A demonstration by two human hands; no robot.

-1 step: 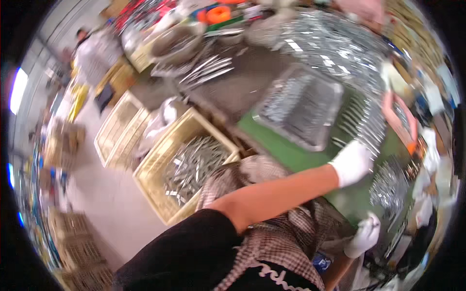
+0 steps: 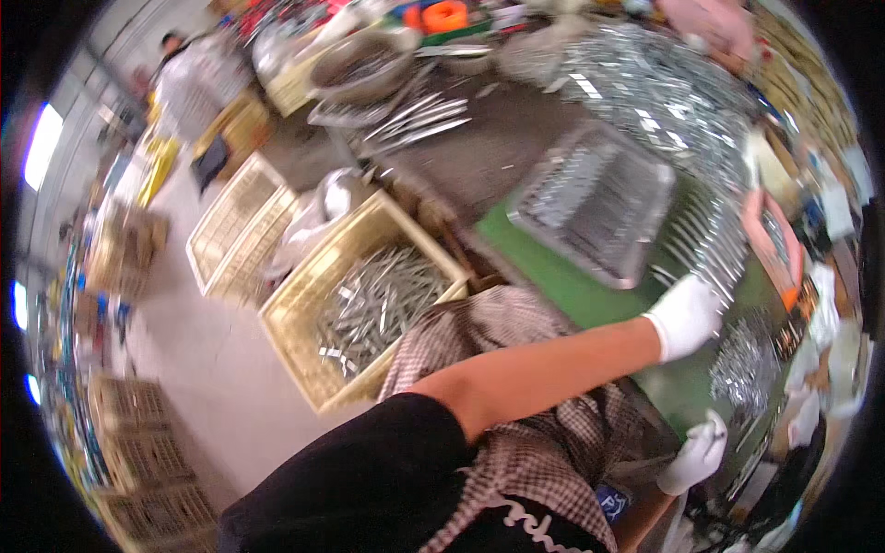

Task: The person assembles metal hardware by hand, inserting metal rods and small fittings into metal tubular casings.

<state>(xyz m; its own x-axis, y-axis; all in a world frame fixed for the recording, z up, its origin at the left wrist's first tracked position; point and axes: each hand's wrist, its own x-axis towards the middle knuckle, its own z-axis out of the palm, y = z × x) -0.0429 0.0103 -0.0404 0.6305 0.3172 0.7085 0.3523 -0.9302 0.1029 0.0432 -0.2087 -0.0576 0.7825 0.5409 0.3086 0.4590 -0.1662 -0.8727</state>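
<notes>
My left hand (image 2: 687, 318), in a white glove, reaches across the green work surface (image 2: 590, 309) to a row of slim metal strips (image 2: 696, 230). It touches the near end of the row, and its fingertips are hidden among the strips. Closer to me, my right hand (image 2: 696, 453), also gloved, hangs over the table's edge with its fingers curled together. Whatever they may hold is too small to make out. Beside the two hands lies a heap of small shiny metal parts (image 2: 742, 369). A grey metal tray (image 2: 627, 275) with rows of metal pieces sits left of the strips.
A yellow crate (image 2: 304, 369) of loose metal pieces stands left of my lap. Stacked pale crates (image 2: 235, 230) are beyond it. A large pile of shiny metal parts (image 2: 645, 88) covers the table's far side, near an orange-pink container (image 2: 772, 241). Another person (image 2: 714, 28) is partly visible there.
The whole view has shifted slightly and become sharper. Both hands stay at nearly the same places relative to the table.
</notes>
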